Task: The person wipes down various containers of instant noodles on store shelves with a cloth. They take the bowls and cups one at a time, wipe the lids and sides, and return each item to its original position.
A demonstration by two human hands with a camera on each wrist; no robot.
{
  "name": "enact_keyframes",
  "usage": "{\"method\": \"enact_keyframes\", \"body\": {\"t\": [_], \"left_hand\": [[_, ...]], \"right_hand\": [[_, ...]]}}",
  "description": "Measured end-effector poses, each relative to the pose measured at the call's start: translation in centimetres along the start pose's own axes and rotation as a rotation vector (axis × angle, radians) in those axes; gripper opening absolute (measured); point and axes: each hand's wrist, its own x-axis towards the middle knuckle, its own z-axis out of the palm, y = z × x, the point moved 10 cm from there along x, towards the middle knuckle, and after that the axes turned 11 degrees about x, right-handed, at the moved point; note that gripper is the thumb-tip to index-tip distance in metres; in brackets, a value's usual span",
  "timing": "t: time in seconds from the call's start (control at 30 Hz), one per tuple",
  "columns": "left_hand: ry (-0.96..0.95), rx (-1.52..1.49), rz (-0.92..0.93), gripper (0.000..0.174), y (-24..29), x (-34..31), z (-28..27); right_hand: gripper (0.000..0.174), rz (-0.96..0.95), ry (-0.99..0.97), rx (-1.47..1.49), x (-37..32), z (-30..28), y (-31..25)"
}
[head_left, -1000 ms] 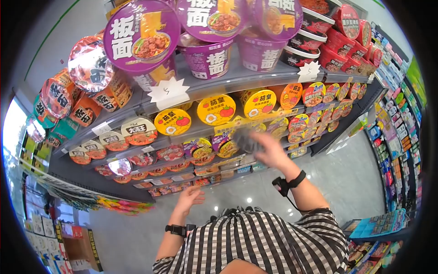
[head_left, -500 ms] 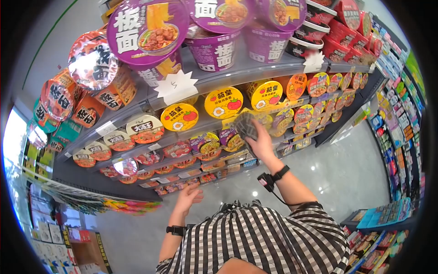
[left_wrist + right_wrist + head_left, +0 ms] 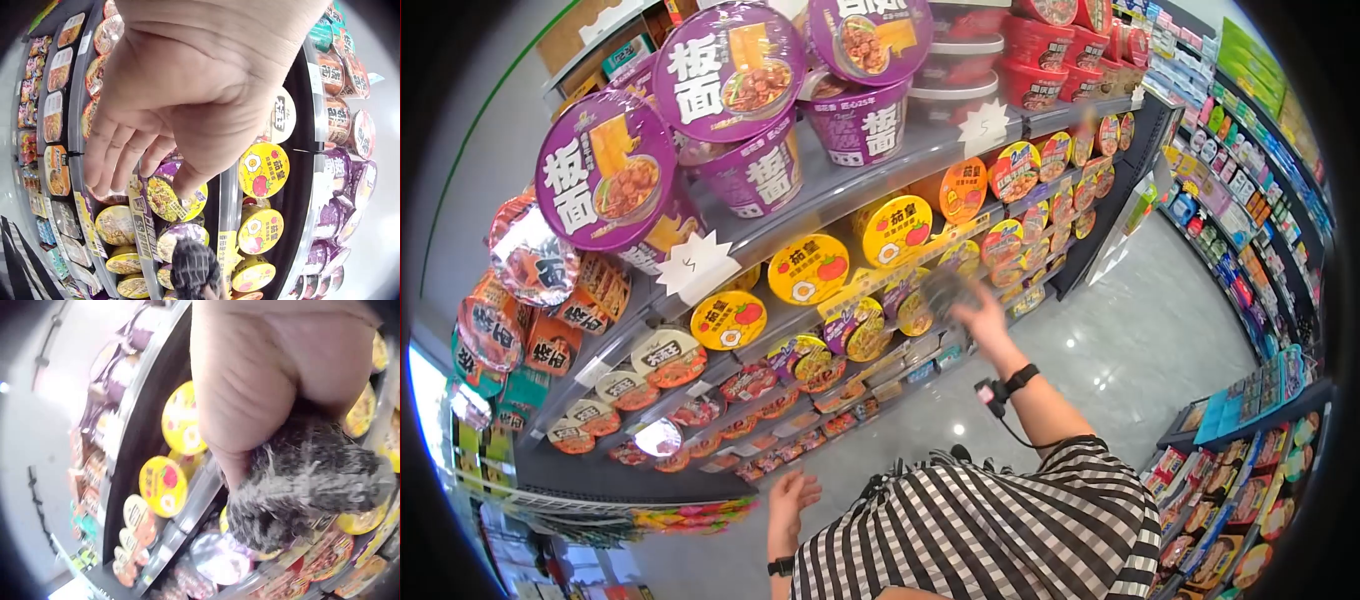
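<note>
My right hand grips a crumpled dark grey checked cloth, blurred in the head view. It is at the front of the second shelf, by the purple-and-yellow noodle cups under a yellow label strip. Up close in the right wrist view, the cloth is bunched below the palm, hiding most of the fingertips. My left hand hangs low in front of the shelf with relaxed fingers, holding nothing. Its palm fills the upper part of the left wrist view.
Yellow-lidded tomato noodle cups line the shelf above. Big purple noodle tubs are stacked on top, beside a star-shaped price card. Grey floor lies right of the shelf, and a second rack stands at the lower right.
The head view has turned to the right, so the shelf slides left and down in it. My right hand has moved rightward along the shelf with the cloth. The left hand stays low and relaxed.
</note>
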Motion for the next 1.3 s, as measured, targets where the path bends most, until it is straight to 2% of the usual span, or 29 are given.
{"method": "enact_keyframes", "body": {"t": [0.07,0.13,0.2,0.27,0.33,0.4,0.43,0.5,0.53,0.57,0.6,0.63,0.67,0.73,0.8,0.87,0.93,1.0,1.03,1.07,1.1,1.13,1.17,1.23,1.3], "left_hand": [[0.011,-0.029,-0.045,0.042,-0.8,-0.3,0.6],[0.009,-0.044,-0.089,0.042,-1.4,-0.2,1.6],[-0.007,-0.006,-0.080,0.042,-0.5,0.0,3.4],[-0.021,0.029,-0.060,0.042,0.5,0.5,5.0],[-0.047,0.093,-0.008,0.042,1.6,1.0,6.4],[-0.035,0.102,0.000,0.041,2.3,0.7,7.2],[-0.027,0.106,0.007,0.041,2.7,0.6,7.4],[-0.002,0.107,0.003,0.041,2.2,0.4,7.3],[0.023,0.101,-0.009,0.042,1.6,0.3,7.1],[0.041,0.086,-0.033,0.042,0.7,0.4,6.9],[0.037,0.088,-0.035,0.042,0.7,0.3,7.5],[0.042,0.072,-0.083,0.043,0.2,0.1,8.0],[0.047,0.058,-0.132,0.043,-0.2,-0.1,8.4],[0.029,0.087,-0.133,0.042,0.0,0.0,10.1],[0.006,0.116,-0.120,0.042,0.6,0.3,11.6],[0.005,0.140,-0.097,0.042,1.7,0.6,12.9],[0.024,0.166,-0.088,0.042,3.2,0.3,13.3],[0.049,0.181,-0.086,0.042,3.3,0.3,13.5],[0.071,0.167,-0.105,0.043,2.8,0.2,13.0],[0.094,0.154,-0.123,0.043,2.3,0.1,12.5],[0.088,0.163,-0.135,0.043,1.9,0.0,12.5],[0.086,0.166,-0.133,0.043,1.7,0.0,12.6],[0.096,0.158,-0.161,0.043,1.2,0.0,12.7],[0.096,0.145,-0.189,0.044,0.2,0.2,12.8],[0.095,0.167,-0.183,0.044,1.1,0.0,13.9]], "right_hand": [[0.062,-0.044,0.269,0.441,2.4,-4.1,-2.3],[0.061,-0.101,0.331,0.502,5.2,-5.5,-3.9],[0.067,-0.049,0.308,0.491,8.8,-5.3,0.9],[0.067,0.190,0.043,0.266,5.7,0.3,-0.7],[0.064,0.221,-0.414,0.031,2.0,5.6,-0.8],[0.062,0.053,-0.738,-0.144,-1.2,7.9,0.5],[0.062,0.046,-0.734,-0.141,-0.7,7.0,0.7],[0.061,0.036,-0.461,-0.123,1.8,1.7,0.7],[0.063,0.086,-0.287,0.123,3.8,-1.3,0.1],[0.064,0.070,-0.016,0.362,5.6,-4.9,-0.4],[0.063,0.099,0.142,0.510,6.5,-7.0,-2.1],[0.061,-0.027,0.290,0.509,8.4,-9.4,-2.0],[0.061,-0.022,0.296,0.509,9.7,-9.8,-0.8],[0.059,0.069,0.160,0.345,11.2,-7.9,0.3],[0.057,0.164,-0.275,0.086,9.0,-3.4,0.5],[0.059,0.046,-0.774,-0.310,4.2,0.5,-0.4],[0.061,0.207,-0.835,-0.175,2.7,-0.5,1.4],[0.060,0.044,-0.495,-0.076,6.1,-6.5,0.2],[0.058,0.099,-0.285,0.108,7.3,-10.0,-1.6],[0.057,0.065,-0.129,0.213,9.3,-14.0,-1.3],[0.059,-0.063,0.096,0.249,10.9,-18.1,-2.6],[0.060,0.027,0.295,0.480,11.5,-20.7,-3.2],[0.060,-0.072,0.438,0.477,13.8,-24.1,-2.3],[0.061,-0.131,0.559,0.563,18.2,-28.0,-0.4],[0.060,-0.090,0.495,0.561,20.6,-27.2,-0.9]]}}
